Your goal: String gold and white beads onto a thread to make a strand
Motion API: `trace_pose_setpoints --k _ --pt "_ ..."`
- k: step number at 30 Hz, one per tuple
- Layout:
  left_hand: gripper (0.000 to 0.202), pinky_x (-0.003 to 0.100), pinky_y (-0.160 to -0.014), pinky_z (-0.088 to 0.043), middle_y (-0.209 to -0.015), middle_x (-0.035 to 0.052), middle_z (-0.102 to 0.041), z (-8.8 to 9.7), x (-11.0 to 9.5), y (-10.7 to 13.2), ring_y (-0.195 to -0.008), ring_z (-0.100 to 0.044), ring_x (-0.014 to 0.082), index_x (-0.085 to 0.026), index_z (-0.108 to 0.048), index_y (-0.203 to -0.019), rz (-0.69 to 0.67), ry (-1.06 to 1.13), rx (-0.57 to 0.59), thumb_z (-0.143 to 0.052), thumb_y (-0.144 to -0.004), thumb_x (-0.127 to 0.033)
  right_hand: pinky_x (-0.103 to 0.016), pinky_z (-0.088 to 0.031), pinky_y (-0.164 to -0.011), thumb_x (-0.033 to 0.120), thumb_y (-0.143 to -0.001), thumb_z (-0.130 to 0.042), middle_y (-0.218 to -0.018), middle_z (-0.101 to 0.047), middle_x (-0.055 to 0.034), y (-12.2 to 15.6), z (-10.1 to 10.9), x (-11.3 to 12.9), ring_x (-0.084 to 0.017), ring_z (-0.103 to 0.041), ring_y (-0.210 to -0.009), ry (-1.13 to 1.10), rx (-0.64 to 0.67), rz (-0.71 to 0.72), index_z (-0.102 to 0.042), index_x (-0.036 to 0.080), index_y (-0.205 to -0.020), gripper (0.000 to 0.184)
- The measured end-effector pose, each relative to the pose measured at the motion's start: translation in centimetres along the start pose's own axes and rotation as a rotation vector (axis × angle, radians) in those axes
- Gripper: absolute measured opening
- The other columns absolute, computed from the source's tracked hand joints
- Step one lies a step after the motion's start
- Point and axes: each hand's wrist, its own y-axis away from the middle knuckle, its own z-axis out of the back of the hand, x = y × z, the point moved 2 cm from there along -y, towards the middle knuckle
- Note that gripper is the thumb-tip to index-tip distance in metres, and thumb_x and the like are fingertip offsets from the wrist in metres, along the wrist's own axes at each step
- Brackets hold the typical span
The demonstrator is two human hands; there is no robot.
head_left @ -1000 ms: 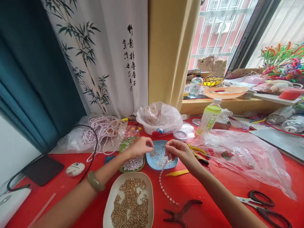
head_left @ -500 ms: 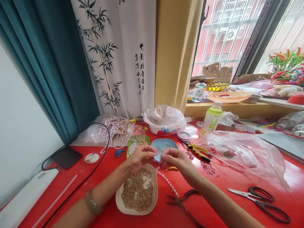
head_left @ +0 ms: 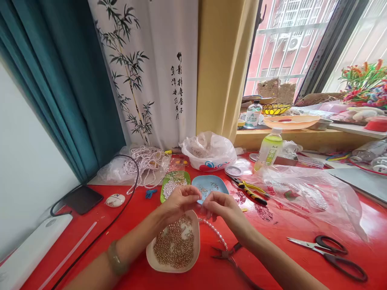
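Observation:
My left hand (head_left: 183, 201) and my right hand (head_left: 219, 206) meet above the table, thumb and finger of each pinched together. Whatever lies between the fingertips is too small to make out. A strand of white pearl beads (head_left: 214, 229) curves over the red surface just below them; its upper end is hidden by my hands. Under my left wrist stands a cream dish (head_left: 196, 245) of gold beads (head_left: 173, 249). Just behind the fingertips are a blue dish (head_left: 222, 182) with small metal bits and a green dish (head_left: 188, 177) of white and gold beads.
Dark-handled pliers (head_left: 225, 254) lie beneath my right forearm. Scissors (head_left: 328, 249) rest at the right, yellow-black pliers (head_left: 249, 191) behind. A clear plastic bag (head_left: 314, 193), a drink bottle (head_left: 269, 147), a bagged bowl (head_left: 208, 155) and bead strands (head_left: 145, 161) stand around. A black cable (head_left: 105, 231) crosses the left.
My right hand has shifted slightly down and left, and my fingertips are closer together. The view has tilted slightly. The dishes and tools keep their places.

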Motion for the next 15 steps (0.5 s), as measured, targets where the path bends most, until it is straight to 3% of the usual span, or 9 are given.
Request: trace_pose_setpoints --k 15 --pt "0.014 0.023 -0.058 -0.042 -0.064 0.0014 -0.055 -0.34 0.23 0.24 -0.056 -0.055 0.0096 -0.011 -0.059 -0.069 0.012 -0.009 0.068 -0.067 -0.061 -0.020 -0.020 -0.034 -0.047 0.020 -0.062 -0.051 -0.054 -0.058 0.0005 0.02 -0.11 -0.46 -0.008 -0.047 -0.046 -0.062 0.014 0.005 -0.051 0.014 -0.054 0.010"
